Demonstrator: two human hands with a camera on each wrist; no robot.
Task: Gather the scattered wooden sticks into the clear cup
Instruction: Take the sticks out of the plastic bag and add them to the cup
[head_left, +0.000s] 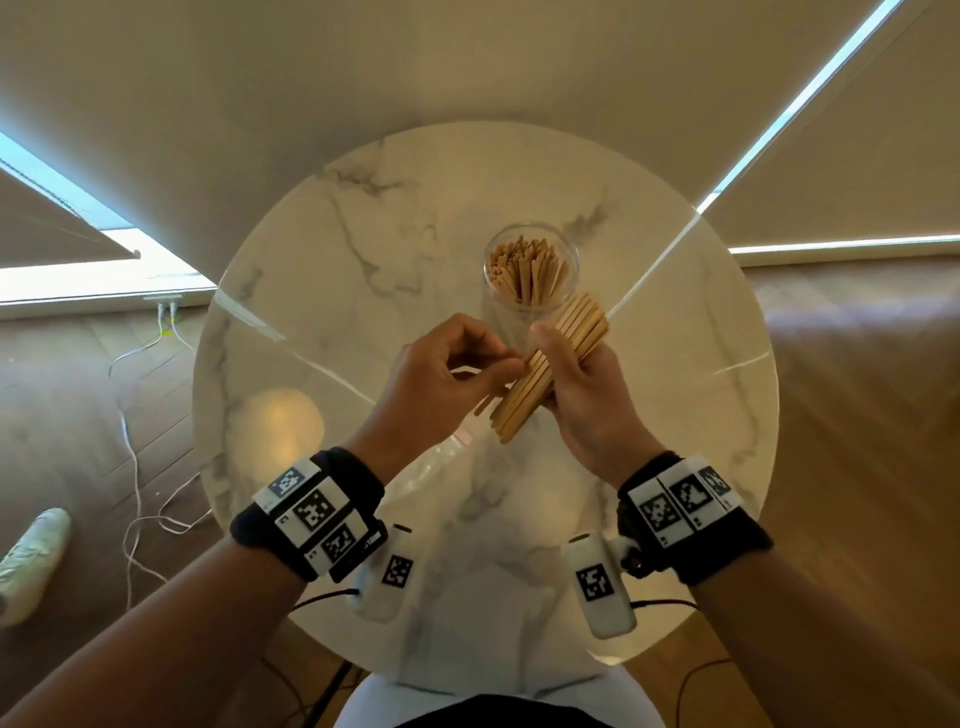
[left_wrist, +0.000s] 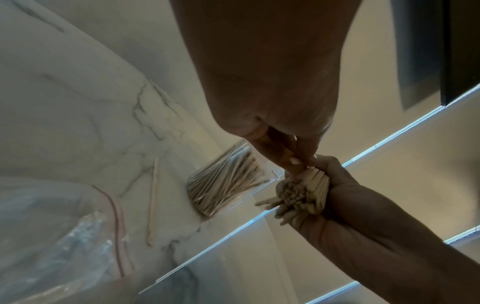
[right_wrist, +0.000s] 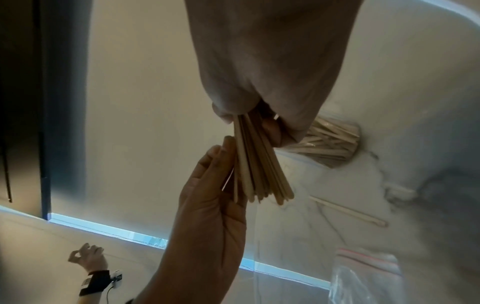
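Right hand (head_left: 582, 384): gripping bundle of thin pale wooden sticks (head_left: 550, 371) above round white marble table (head_left: 291, 291).
Left hand (head_left: 441, 374): fingertips pinching bundle's side.
Clear cylindrical cup (head_left: 531, 270): upright, stick-filled, just beyond hands.
Loose stick (left_wrist: 153, 201): flat on table.

A cup (head_left: 530, 270) stands on the table (head_left: 322, 249), a little past its middle, with many sticks (head_left: 527, 267) upright in it. Just before the cup and above the table, the right hand (head_left: 587, 395) holds a bundle of sticks (head_left: 550, 364) slanting toward the cup, and the left hand (head_left: 441, 379) is just left of it, its fingers (head_left: 506, 364) touching the bundle. One loose stick (left_wrist: 153, 201) lies flat on the table near the cup, with a plastic bag (left_wrist: 64, 236) nearer the person.
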